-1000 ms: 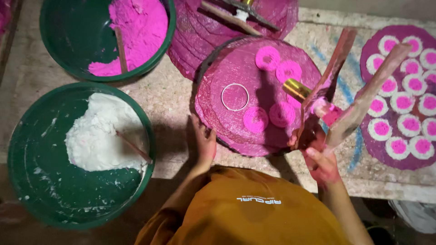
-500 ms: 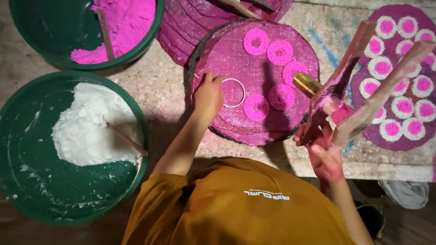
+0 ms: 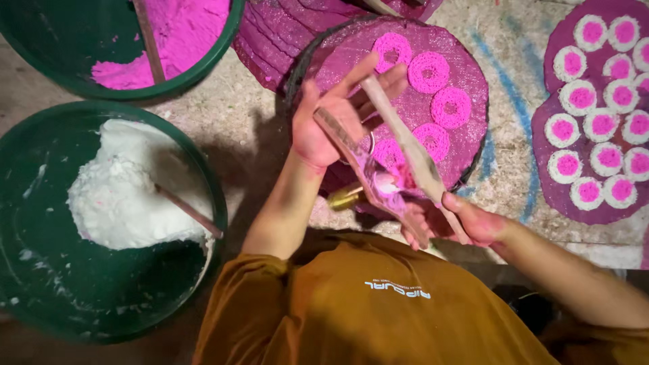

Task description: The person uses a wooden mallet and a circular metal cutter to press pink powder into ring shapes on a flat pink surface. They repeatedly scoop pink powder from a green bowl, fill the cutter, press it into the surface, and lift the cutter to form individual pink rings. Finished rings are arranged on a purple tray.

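While the right hand [image 3: 466,223] grips the lower ends of the wooden press [image 3: 399,159], the left hand [image 3: 338,111] lies open with fingers spread against its upper arms. The press sits over the round purple mat [image 3: 466,88], at 12 o'clock from the person's torso. Its two long arms look rigid and light; the brass cylinder [image 3: 346,197] at the hinge probably adds weight low down. Wet pink dough smears the wood, so a slippery surface is likely. The best hold appears to be the bare arm ends. The pink rings [image 3: 430,71] on the mat look soft and fragile.
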